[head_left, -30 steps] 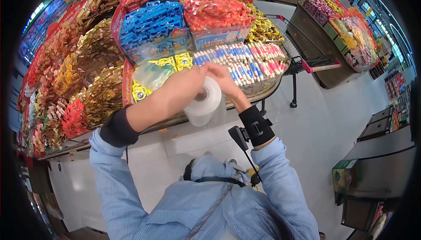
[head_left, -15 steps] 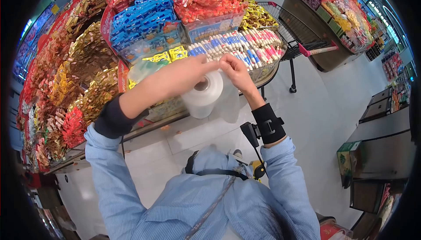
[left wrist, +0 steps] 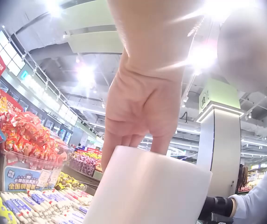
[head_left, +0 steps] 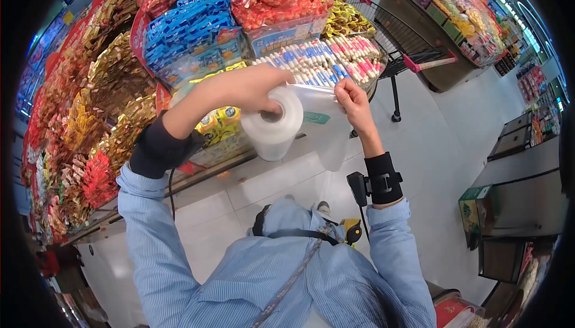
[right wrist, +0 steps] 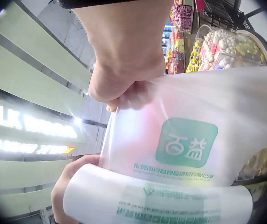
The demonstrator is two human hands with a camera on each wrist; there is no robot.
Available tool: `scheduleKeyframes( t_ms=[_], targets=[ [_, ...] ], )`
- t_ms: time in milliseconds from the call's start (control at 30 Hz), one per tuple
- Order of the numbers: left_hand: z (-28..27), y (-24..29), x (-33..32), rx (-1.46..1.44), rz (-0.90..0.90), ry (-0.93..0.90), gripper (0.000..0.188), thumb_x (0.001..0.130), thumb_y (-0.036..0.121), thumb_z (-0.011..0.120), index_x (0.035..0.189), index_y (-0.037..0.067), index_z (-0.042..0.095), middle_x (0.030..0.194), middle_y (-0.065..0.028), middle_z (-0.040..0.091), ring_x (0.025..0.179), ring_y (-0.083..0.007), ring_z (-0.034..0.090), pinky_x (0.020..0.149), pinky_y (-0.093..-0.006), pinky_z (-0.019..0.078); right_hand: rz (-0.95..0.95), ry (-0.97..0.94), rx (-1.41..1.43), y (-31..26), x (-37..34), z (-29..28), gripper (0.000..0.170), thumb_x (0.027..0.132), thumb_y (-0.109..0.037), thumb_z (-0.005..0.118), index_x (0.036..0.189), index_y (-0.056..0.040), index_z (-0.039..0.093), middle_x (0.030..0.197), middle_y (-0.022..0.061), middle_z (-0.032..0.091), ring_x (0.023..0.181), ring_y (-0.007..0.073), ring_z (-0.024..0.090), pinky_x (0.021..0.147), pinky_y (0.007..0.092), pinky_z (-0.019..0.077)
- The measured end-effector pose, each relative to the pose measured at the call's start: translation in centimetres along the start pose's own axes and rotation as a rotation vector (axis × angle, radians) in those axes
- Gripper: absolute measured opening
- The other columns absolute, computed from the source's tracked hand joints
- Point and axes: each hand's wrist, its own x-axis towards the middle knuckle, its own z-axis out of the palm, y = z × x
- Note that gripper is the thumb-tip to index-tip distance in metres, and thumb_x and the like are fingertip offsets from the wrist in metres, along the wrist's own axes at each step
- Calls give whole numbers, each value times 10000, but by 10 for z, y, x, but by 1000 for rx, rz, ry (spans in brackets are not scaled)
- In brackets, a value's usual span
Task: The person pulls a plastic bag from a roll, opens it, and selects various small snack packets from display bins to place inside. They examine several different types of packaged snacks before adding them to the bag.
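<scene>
A roll of translucent plastic bags (head_left: 268, 143) stands upright in front of the person, its hollow core facing up. At its top, the left hand (head_left: 257, 88) grips the roll with the thumb in the core and fingers over the far side. The right hand (head_left: 354, 105), off to the right, pinches the edge of a plastic bag (head_left: 332, 139) drawn out from the roll. In the right wrist view this bag is stretched between hand and roll, with a green printed logo (right wrist: 187, 142) on it. The left wrist view shows the roll (left wrist: 147, 191) below the left hand's fingers.
Wrapped candy fills a display: blue packets (head_left: 188, 34), red packets (head_left: 278, 1) and white sticks with blue and pink wrappers (head_left: 323, 58). Gold-wrapped sweets (head_left: 114, 76) are heaped at left. A shopping cart (head_left: 389, 31) stands beyond the display's right end.
The right hand has moved right, away from the left hand, drawing the bag off the roll so its green print shows. The left hand stays at the roll's top.
</scene>
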Motion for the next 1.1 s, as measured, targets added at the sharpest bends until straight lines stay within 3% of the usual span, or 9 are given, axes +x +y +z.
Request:
scheduleKeyframes(
  t_ms=[133,233,433,533,600,700,800,1000,1100],
  targets=[
    [-2,-7,2,12,77,-45,470,701,178,591,1112,0,450,1022,-170,550,918,-280,540,791,-336,427,29,69,-24,-5,-11,-24,174,866,-207,487,764,-69,465,664,-78,389,573,4,306,503,155,239],
    [1,-15,7,-142,151,-11,409,723,191,557,1069,-17,493,990,-164,572,882,-270,557,783,-318,434,38,101,-51,-9,-19,-40,185,868,-214,487,756,-69,461,663,-77,389,572,5,304,502,157,241],
    [8,-3,27,-81,-64,73,210,715,162,519,795,-12,604,690,-178,586,662,-275,582,625,-352,445,49,131,-153,-4,-32,-60,177,869,-189,461,754,-56,451,658,-55,396,598,27,335,524,173,277],
    [9,-4,33,-13,-16,86,164,738,131,533,757,-11,612,633,-147,584,573,-219,565,561,-327,435,35,93,-167,-2,-29,-55,187,860,-214,468,767,-52,454,662,-42,406,616,40,363,551,184,310],
    [8,-2,33,7,7,97,156,733,124,536,747,-13,608,628,-147,580,564,-222,560,554,-324,433,29,24,-161,-4,-19,-42,211,833,-247,496,784,-43,479,689,-8,463,639,70,411,584,208,349],
    [11,-3,33,50,26,128,151,732,124,541,736,-13,604,624,-150,574,549,-228,551,543,-322,428,-113,-147,-391,-23,2,-3,254,814,-284,528,809,-33,492,703,-6,479,645,74,427,580,212,344],
    [11,-4,32,47,33,154,152,733,132,550,739,-9,606,628,-152,574,544,-232,548,536,-322,425,-8,-240,-523,-42,14,22,226,810,-238,537,770,-16,513,655,0,477,610,75,411,549,220,340],
    [6,-5,26,-52,-16,151,161,729,141,546,763,-1,614,662,-160,583,596,-242,570,565,-338,435,-93,-184,-417,-36,13,22,180,833,-141,504,721,1,511,602,-1,443,567,76,362,510,218,323],
    [4,-7,27,-88,-47,112,170,721,146,549,784,5,622,695,-154,600,633,-245,585,594,-338,447,-45,-168,-420,-33,11,13,176,835,-133,499,724,3,509,605,-3,445,571,71,362,511,218,323]
  ],
)
